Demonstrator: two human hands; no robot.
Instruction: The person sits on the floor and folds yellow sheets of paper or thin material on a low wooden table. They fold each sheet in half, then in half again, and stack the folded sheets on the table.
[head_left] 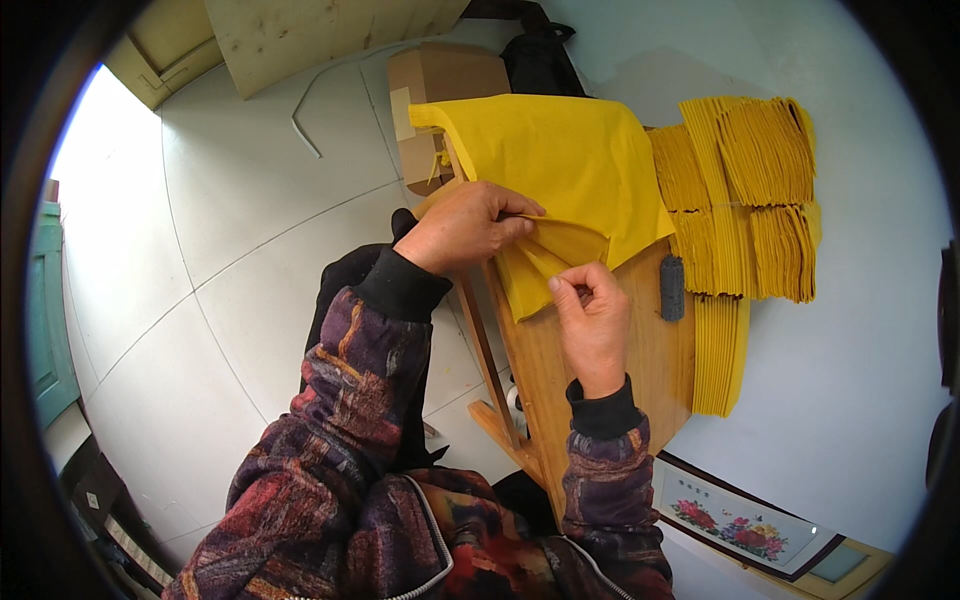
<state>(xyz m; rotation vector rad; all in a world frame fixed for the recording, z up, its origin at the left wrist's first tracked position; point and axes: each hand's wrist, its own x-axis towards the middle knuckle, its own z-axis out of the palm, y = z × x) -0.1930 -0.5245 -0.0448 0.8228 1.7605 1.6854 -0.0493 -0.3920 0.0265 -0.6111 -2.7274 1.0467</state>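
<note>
A piece of yellow fabric (560, 140) lies over the far end of the wooden table, with a stack of layers showing at its left edge. My left hand (468, 228) pinches a fold of this fabric between thumb and fingers near the table's left edge. Closer to me, my right hand (592, 325) is closed, thumb against forefinger, at the near edge of the same fabric. Between the hands the cloth is lifted into a loose fold. The fingertips of both hands partly hide the edge they hold.
Folded yellow bundles (765, 155) are stacked at the table's right side, against the pale wall. A dark grey cylinder (672, 288) stands or lies beside them on the wooden table (620, 400). Beyond the table's left edge, a cardboard box (460, 75) sits on the tiled floor (250, 220).
</note>
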